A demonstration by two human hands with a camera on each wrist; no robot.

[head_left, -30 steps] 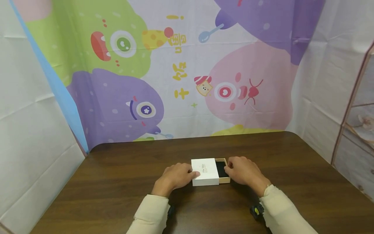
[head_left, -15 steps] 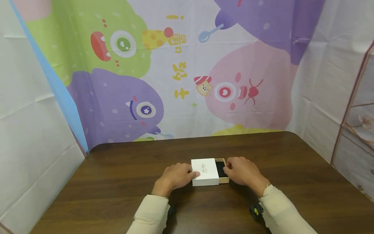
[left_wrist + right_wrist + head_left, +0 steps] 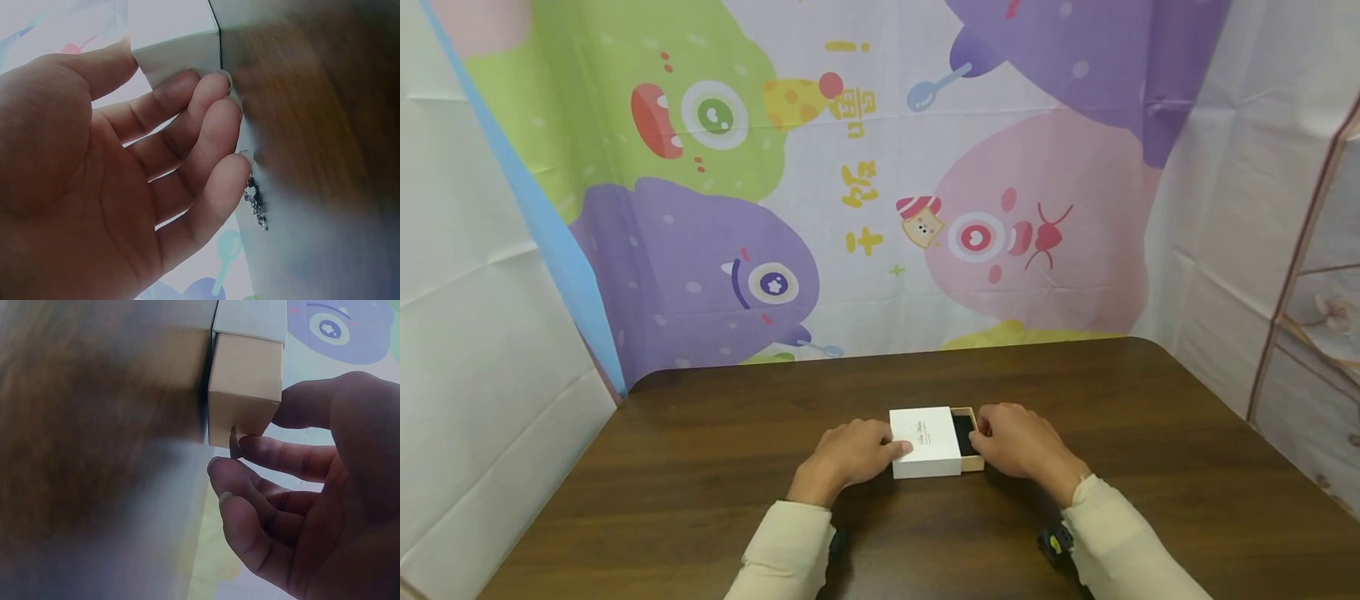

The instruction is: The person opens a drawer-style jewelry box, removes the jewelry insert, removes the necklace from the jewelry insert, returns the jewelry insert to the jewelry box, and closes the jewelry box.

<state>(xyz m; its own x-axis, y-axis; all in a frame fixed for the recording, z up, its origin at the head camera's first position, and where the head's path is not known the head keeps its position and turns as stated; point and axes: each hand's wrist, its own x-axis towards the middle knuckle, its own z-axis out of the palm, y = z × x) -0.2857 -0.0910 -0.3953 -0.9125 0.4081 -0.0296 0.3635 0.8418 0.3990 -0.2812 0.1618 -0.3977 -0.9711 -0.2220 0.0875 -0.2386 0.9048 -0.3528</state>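
Note:
A white box sleeve [image 3: 925,442] with small printed lettering lies on the brown table. Its kraft-coloured inner drawer [image 3: 972,462], lined in black [image 3: 964,433], sticks out on the right. My left hand [image 3: 853,452] holds the sleeve's left end, thumb on top and fingers along the end. At the drawer's outer end, my right hand [image 3: 1024,437] pinches the wall, with the thumb over the edge. In the right wrist view a small ribbon tab [image 3: 235,445] protrudes from that end beside the index finger. A silvery chain-like piece [image 3: 255,201] lies by the left little finger, hidden in the head view.
The dark wooden table [image 3: 760,400] reaches back to a cloth backdrop [image 3: 865,317] with cartoon monsters. Pale hanging sheets flank it left [image 3: 490,333] and right [image 3: 1217,250]. A black wrist device [image 3: 1056,543] sits under the right sleeve.
My right hand has moved slightly left, and the drawer has slid a little further into the sleeve. The left hand and the sleeve stay in place.

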